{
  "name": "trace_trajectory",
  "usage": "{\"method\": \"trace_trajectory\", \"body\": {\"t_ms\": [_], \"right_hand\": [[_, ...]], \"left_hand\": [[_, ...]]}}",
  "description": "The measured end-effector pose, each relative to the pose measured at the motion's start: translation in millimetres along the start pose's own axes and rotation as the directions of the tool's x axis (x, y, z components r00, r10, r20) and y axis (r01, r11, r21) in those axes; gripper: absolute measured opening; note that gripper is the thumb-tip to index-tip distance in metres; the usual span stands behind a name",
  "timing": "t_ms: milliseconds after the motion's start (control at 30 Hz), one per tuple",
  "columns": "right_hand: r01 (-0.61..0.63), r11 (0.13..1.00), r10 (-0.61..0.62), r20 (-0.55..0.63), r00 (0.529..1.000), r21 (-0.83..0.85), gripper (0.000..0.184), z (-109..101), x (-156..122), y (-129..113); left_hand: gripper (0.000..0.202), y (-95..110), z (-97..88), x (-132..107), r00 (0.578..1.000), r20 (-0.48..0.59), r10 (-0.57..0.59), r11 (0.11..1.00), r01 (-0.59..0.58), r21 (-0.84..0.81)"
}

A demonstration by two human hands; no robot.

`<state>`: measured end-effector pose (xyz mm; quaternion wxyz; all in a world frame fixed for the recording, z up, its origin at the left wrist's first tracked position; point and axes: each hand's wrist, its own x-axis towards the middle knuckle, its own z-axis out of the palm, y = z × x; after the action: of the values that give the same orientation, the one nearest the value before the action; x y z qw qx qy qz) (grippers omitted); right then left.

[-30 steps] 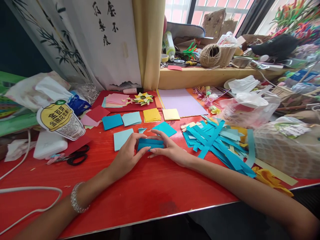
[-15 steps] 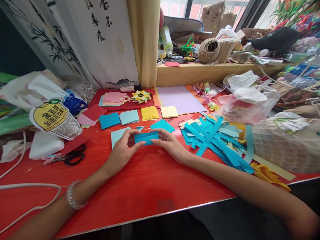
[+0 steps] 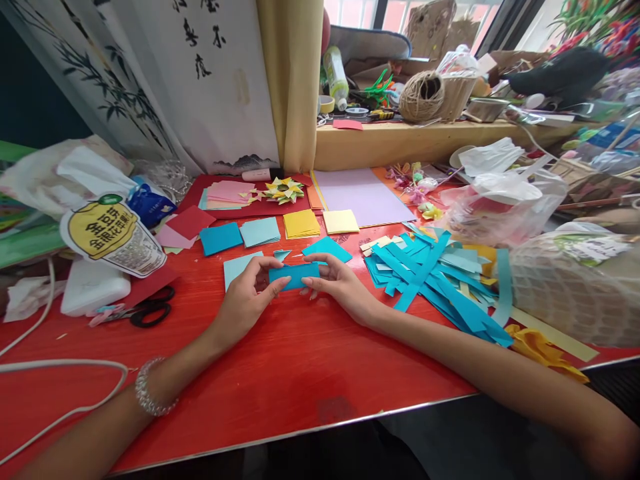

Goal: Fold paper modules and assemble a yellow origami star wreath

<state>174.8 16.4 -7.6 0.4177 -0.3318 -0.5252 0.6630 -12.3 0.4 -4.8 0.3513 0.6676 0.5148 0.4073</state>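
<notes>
Between my two hands I hold a small folded piece of blue paper [image 3: 295, 275], a narrow rectangle raised a little over the red table. My left hand [image 3: 250, 290] pinches its left end with thumb and fingers. At the right end, my right hand [image 3: 340, 283] grips it the same way. Just behind lie a flat blue square sheet [image 3: 327, 249], a small folded pale-blue scrap [image 3: 282, 255] and a light-blue sheet [image 3: 237, 269], partly covered by my left hand.
Farther back are stacks of blue [image 3: 221, 239], pale-blue [image 3: 260, 231], yellow [image 3: 301, 224] and cream [image 3: 341, 221] paper. A folded paper wreath [image 3: 284, 191] sits behind them. Blue paper strips [image 3: 425, 273] pile up at right. Black-handled scissors [image 3: 153, 308] lie at left, near a white cable [image 3: 75, 365].
The blue paper now shows one flat face where a raised upper flap with a crease showed before. My right thumb has shifted slightly. The whole view has moved a little.
</notes>
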Motion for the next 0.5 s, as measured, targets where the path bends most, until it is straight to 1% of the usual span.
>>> {"method": "trace_trajectory", "body": {"t_ms": [100,267,500], "right_hand": [[-0.016,1.0,0.016,0.007,1.0,-0.001,0.032,-0.4,0.4,0.2],[-0.016,1.0,0.015,0.033,0.999,0.022,0.021,-1.7,2.8,4.4],[-0.015,1.0,0.015,0.031,0.999,0.004,0.021,-1.3,2.3,4.4]], "left_hand": [[0.024,1.8,0.2,-0.5,1.0,-0.013,0.01,1.0,-0.009,0.013],[0.023,4.7,-0.1,-1.4,1.0,-0.018,0.014,0.999,-0.013,0.042],[0.022,5.2,0.0,-1.6,0.999,-0.017,0.027,0.998,-0.026,0.054]]}}
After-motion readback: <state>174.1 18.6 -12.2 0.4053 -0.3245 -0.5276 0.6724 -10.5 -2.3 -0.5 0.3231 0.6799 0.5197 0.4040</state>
